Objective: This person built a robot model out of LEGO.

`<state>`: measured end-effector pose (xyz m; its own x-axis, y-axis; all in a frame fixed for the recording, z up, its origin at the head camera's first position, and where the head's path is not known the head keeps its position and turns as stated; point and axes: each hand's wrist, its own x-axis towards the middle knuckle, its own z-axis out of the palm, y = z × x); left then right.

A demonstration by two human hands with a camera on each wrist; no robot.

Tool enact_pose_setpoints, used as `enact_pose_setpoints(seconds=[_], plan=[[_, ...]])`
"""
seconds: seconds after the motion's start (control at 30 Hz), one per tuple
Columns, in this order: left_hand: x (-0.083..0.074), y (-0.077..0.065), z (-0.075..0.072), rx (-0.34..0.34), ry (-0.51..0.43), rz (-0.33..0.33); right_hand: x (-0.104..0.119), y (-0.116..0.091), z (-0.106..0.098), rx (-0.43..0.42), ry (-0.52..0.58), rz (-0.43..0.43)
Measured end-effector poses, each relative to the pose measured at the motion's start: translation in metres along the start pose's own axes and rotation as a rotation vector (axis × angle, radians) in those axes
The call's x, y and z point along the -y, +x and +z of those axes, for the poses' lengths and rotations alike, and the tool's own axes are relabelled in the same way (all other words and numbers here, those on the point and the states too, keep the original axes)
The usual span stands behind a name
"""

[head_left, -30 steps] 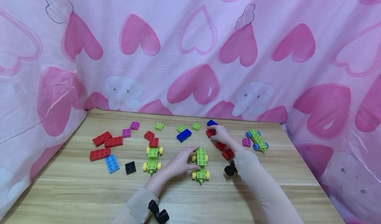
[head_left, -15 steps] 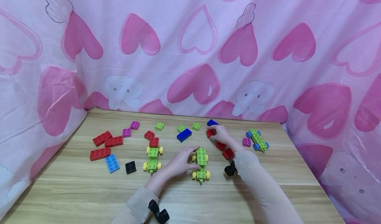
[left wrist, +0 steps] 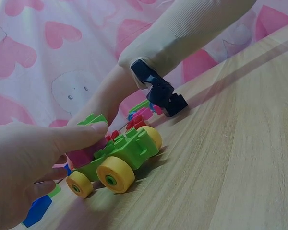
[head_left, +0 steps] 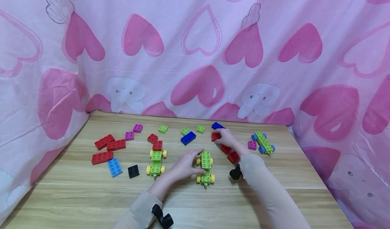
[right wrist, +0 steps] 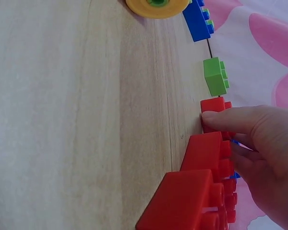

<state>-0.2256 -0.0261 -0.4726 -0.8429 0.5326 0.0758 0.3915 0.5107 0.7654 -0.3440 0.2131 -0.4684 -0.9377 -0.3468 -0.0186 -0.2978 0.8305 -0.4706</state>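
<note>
The right-hand grip (head_left: 226, 139) pinches a red brick (head_left: 215, 137) at the far side of the counter (head_left: 91, 195), near a blue brick (head_left: 216, 125); two further red bricks (head_left: 233, 157) lie nearer the person. The left-hand grip (head_left: 184, 164) holds the green wheeled vehicle (head_left: 206, 159) at mid-counter, thumb and index finger on its raised block. All parts appear to be rigid moulded plastic: likely light, smooth and not fragile. Take the brick by opposite side walls, clear of studs and underside. Hold the vehicle by its body; its yellow wheels (left wrist: 116, 175) may roll if unsupported. No brand, label or writing is legible on any part.
</note>
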Motion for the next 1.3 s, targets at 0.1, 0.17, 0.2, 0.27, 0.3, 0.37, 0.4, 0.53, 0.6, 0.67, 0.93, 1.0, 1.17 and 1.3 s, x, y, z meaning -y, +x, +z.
enact_pose_setpoints(seconds=[0.1, 0.17, 0.2, 0.27, 0.3, 0.37, 0.4, 0.53, 0.6, 0.67, 0.93, 1.0, 1.17, 1.3], plan=[[0.000, 0.000, 0.000, 0.006, -0.010, -0.018, 0.001, -0.001, -0.001, 0.002, 0.006, 0.009], [0.000, 0.000, -0.001, 0.010, -0.020, -0.033, 0.002, -0.002, -0.002, 0.002, 0.009, 0.013], [0.000, 0.000, -0.001, 0.010, -0.026, -0.038, 0.003, -0.002, -0.002, 0.002, 0.014, 0.015], [-0.001, -0.001, -0.001, 0.010, -0.038, -0.047, 0.005, -0.004, -0.004, -0.005, 0.017, 0.012], [-0.001, -0.001, -0.001, 0.009, -0.042, -0.050, 0.006, -0.005, -0.004, -0.010, 0.022, 0.008], [-0.001, -0.001, -0.001, 0.006, -0.047, -0.051, 0.009, -0.008, -0.006, -0.023, 0.040, 0.011], [-0.001, -0.001, -0.001, 0.005, -0.048, -0.051, 0.011, -0.009, -0.006, -0.031, 0.047, 0.010], [-0.001, -0.001, -0.001, 0.005, -0.039, -0.047, 0.017, -0.016, -0.007, -0.059, 0.090, 0.013], [-0.001, -0.001, -0.001, 0.005, -0.031, -0.045, 0.021, -0.020, -0.008, -0.074, 0.104, 0.001], [-0.001, -0.001, -0.001, 0.004, -0.025, -0.039, 0.024, -0.025, -0.008, -0.090, 0.119, -0.021], [0.000, -0.001, 0.000, -0.009, -0.045, -0.008, 0.039, -0.045, -0.005, -0.147, 0.208, -0.087], [0.000, -0.001, 0.000, -0.004, -0.048, -0.018, 0.043, -0.050, -0.004, -0.152, 0.222, -0.090], [0.000, -0.002, 0.000, 0.005, -0.056, -0.036, 0.054, -0.063, -0.005, -0.148, 0.264, -0.132], [0.001, -0.002, 0.001, 0.003, -0.058, -0.036, 0.062, -0.074, -0.004, -0.143, 0.297, -0.159]])
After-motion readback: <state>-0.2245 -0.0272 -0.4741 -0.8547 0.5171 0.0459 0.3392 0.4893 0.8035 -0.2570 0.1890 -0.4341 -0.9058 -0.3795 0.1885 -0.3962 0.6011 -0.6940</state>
